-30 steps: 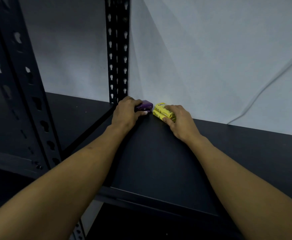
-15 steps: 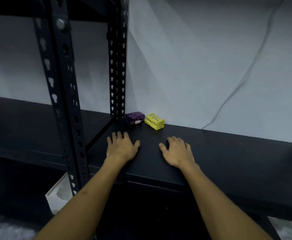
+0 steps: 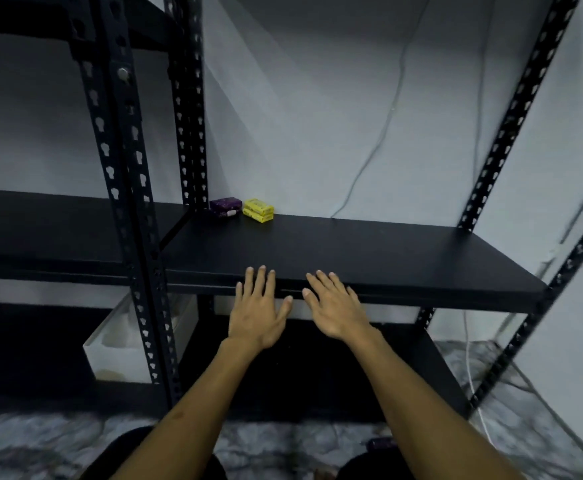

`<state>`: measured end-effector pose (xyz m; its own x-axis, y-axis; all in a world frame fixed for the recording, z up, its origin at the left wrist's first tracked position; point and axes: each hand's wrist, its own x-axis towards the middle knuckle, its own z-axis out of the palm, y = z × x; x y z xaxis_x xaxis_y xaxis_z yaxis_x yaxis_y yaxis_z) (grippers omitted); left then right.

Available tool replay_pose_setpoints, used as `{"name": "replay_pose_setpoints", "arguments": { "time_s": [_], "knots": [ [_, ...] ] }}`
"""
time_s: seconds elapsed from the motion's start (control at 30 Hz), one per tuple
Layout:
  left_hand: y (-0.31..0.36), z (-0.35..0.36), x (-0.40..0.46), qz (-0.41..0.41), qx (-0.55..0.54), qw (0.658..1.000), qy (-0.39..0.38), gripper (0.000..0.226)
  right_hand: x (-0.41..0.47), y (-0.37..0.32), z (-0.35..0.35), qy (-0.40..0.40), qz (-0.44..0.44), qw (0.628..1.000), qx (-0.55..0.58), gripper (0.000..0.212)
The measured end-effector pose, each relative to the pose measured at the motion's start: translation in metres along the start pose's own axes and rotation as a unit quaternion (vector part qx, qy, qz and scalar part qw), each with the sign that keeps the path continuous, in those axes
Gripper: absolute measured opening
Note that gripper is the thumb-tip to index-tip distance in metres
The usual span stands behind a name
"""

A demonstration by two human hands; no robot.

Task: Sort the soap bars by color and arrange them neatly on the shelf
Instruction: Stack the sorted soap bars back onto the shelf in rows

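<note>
Left hand: the left hand [image 3: 257, 315] hovers flat at the front lip of the shelf [image 3: 369, 252], fingers straight and spread, nothing in it.
Right hand: the right hand [image 3: 337, 308] mirrors it just beside, fingers relaxed and fanned, also carrying nothing.
Purple soap: the purple soap [image 3: 225, 206] sits in the back left corner of the shelf, right by the rear post [image 3: 188, 109], looking like two bars stacked.
Yellow soap: the yellow soap [image 3: 258, 210] lies just to the right of the purple, two bars stacked, a small gap between the colours.
Step in hand: I read this as the reach for more bars, both hands free and well apart from the two stacks.
How to do it well: bring each new bar in low and flat, set it square on its own colour, and keep that gap so the groups read apart. Place it down, don't slide it in, since a nudge could skew a stack.
Materials: the soaps are small boxy blocks in glossy printed wrappers, likely slippery on each other. The shelf is smooth matte black board, and the posts are perforated black metal.
Below the shelf: a white box [image 3: 110, 344] sits under it to the left, and one small purple thing [image 3: 380, 444] on the floor could be another bar, too blurred to tell.
</note>
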<state>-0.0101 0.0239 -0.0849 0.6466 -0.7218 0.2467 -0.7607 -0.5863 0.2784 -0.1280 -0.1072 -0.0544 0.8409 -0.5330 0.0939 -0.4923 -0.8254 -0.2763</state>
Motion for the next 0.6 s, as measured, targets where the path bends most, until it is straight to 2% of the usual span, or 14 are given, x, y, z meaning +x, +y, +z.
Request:
{"name": "replay_pose_setpoints", "arguments": {
  "time_s": [0.07,0.27,0.43,0.53,0.6],
  "knots": [
    [0.015,0.016,-0.028,0.010,-0.040,0.999,-0.003,0.072,-0.032,0.010,0.000,0.007,0.028,0.999,0.046,0.060],
    [0.080,0.071,-0.091,0.067,-0.094,0.987,-0.113,0.071,-0.130,0.078,0.039,0.012,0.148,0.977,0.153,0.063],
    [0.120,0.133,-0.136,0.087,-0.078,0.961,-0.252,0.071,-0.204,0.135,0.078,0.036,0.240,0.934,0.262,0.062],
    [0.139,0.165,-0.160,0.094,-0.075,0.945,-0.303,0.068,-0.259,0.167,0.110,0.047,0.308,0.902,0.298,0.054],
    [0.146,0.189,-0.179,0.083,-0.083,0.939,-0.324,0.063,-0.292,0.188,0.138,0.031,0.354,0.882,0.311,0.057]
  ]
}}
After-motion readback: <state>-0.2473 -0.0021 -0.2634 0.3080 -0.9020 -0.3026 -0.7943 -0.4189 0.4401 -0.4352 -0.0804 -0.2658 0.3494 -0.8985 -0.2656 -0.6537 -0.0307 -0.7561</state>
